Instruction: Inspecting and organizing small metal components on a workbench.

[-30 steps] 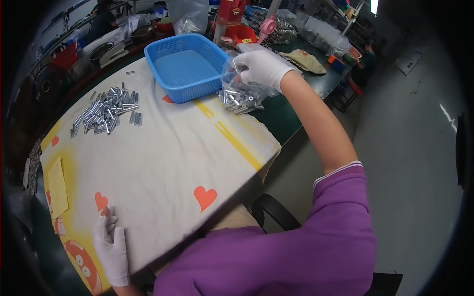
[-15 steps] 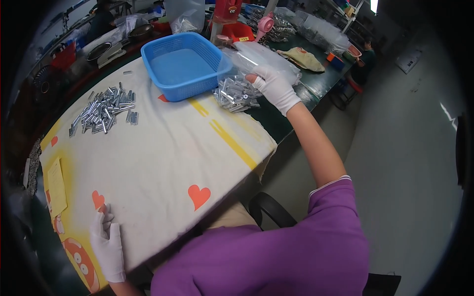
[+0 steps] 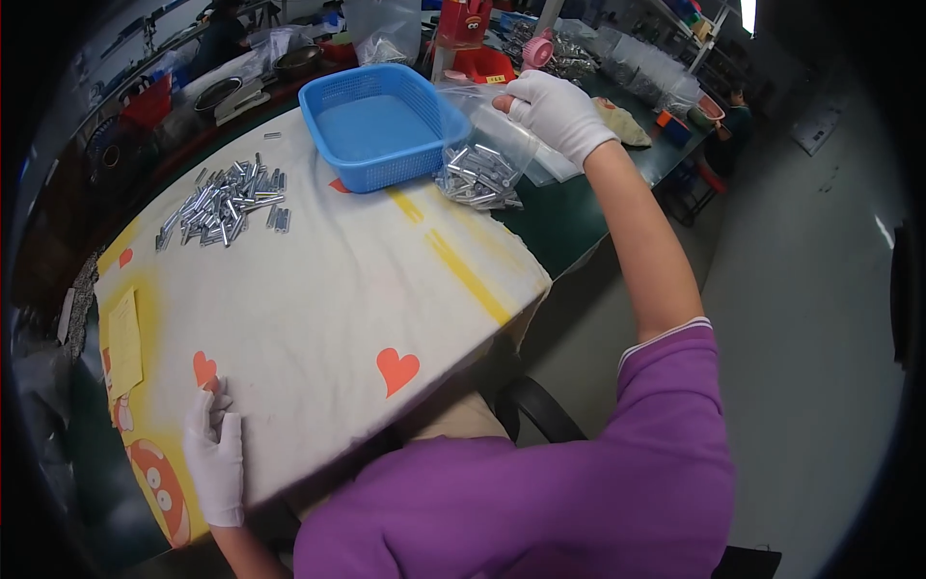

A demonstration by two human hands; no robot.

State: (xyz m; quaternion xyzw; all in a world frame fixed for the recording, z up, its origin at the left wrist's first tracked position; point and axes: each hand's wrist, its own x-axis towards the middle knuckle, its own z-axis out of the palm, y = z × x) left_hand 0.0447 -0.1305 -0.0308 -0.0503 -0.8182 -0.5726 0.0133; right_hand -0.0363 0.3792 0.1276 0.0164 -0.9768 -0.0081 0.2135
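At the near left edge of the table (image 3: 318,318), which is being covered by a white cloth printed with orange hearts and yellow stripes, the left hand (image 3: 216,454) is being rested flat in a white glove, its fingers lying loosely spread on the cloth and nothing being held. Toward the far left corner, a loose heap of small metal cylinders (image 3: 224,201) is being left lying on the cloth, well apart from both hands. Further right, at the far edge, a blue plastic basket (image 3: 381,125) is being kept standing upright, and no contents can be made out in it. Just to the right of the basket, a clear plastic bag (image 3: 492,159) is being held up by its top, which is being pinched by the gloved right hand (image 3: 559,111), fingers closed on the film. More metal cylinders (image 3: 475,179) are being carried in the bag's sagging bottom, which is touching the cloth at the table's far right corner, right beside the basket's wall.
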